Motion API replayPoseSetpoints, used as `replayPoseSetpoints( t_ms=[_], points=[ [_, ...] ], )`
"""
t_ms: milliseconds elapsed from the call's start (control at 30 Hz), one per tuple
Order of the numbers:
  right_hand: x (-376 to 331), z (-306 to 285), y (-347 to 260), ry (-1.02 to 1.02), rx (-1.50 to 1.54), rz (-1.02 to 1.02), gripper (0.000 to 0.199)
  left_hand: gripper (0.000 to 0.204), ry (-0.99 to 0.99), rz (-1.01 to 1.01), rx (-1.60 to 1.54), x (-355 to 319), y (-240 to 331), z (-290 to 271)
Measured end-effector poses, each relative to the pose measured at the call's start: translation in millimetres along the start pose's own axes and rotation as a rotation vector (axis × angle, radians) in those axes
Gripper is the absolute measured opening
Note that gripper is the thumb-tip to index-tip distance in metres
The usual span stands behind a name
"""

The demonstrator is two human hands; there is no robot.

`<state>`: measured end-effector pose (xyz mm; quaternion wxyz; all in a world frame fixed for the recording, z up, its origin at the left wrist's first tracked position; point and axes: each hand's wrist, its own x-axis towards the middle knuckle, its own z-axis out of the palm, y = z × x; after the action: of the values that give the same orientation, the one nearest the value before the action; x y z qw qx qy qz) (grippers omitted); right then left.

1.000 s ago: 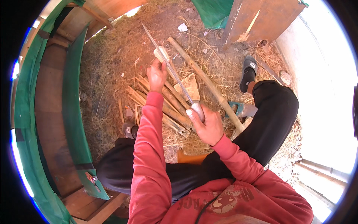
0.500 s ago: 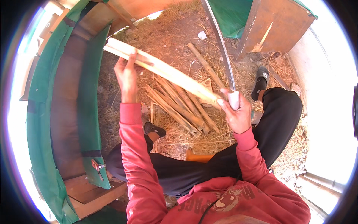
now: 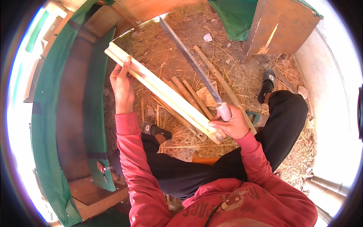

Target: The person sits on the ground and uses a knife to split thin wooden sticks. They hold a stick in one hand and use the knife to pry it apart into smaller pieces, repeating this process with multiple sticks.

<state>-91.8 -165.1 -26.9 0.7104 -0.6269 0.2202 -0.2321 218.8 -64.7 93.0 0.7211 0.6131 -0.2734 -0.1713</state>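
Biggest thing around you is the green-lined wooden structure [image 3: 56, 113] curving along your left side, and you're sitting low on straw-covered ground [image 3: 170, 45] with your black-trousered legs [image 3: 280, 128] folded out to the right. There's a brown wooden box [image 3: 280, 26] up top right with a green tarp [image 3: 230, 15] bunched beside it.

Then the main piece: a long pale split bamboo slat [image 3: 166, 92], held up off the ground on a diagonal. Your left hand [image 3: 121, 85] is wrapped around its far upper end with the thumb laid along the top, probably to keep it from twisting. The near end sits down by your right hand [image 3: 230, 125], which looks like it's pinning that end while also closed tight on the grey handle of a long machete [image 3: 193, 66]. The blade points up and away from you, lying above the slat, not touching it anywhere I can see. Holding both ends like that keeps the slat stiff and keeps the edge well clear of your left fingers.

Underneath, a bundle of darker bamboo sticks [image 3: 189, 94] lies on the straw right below the slat, close at hand. A flat wooden chip [image 3: 208, 96] sits among them. Your sandalled feet show too, one [image 3: 157, 131] under the slat, one [image 3: 267, 85] out to the right.
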Motion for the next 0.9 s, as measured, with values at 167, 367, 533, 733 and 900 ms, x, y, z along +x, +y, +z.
replayPoseSetpoints(
  t_ms=[167,367,533,733,900],
  points=[
    [3.0,0.2,11.9,0.020,-0.145,-0.040,0.034,0.035,-0.106,-0.050,0.036,5.1,-14.6,11.3],
    [3.0,4.8,19.7,0.126,0.006,-0.021,0.034,0.036,-0.247,-0.148,0.127,-11.8,-31.7,33.0],
    [5.8,8.4,15.8,0.160,0.127,0.036,0.036,0.034,-0.213,-0.088,0.112,-17.3,-43.0,35.5],
    [10.1,11.0,41.5,0.310,-0.188,-0.022,0.036,0.036,-0.346,-0.100,0.116,-40.4,-46.0,68.3],
    [13.5,15.0,46.1,0.390,-0.214,-0.018,0.030,0.029,-0.328,-0.024,0.273,-43.0,-42.3,76.0]
  ],
)
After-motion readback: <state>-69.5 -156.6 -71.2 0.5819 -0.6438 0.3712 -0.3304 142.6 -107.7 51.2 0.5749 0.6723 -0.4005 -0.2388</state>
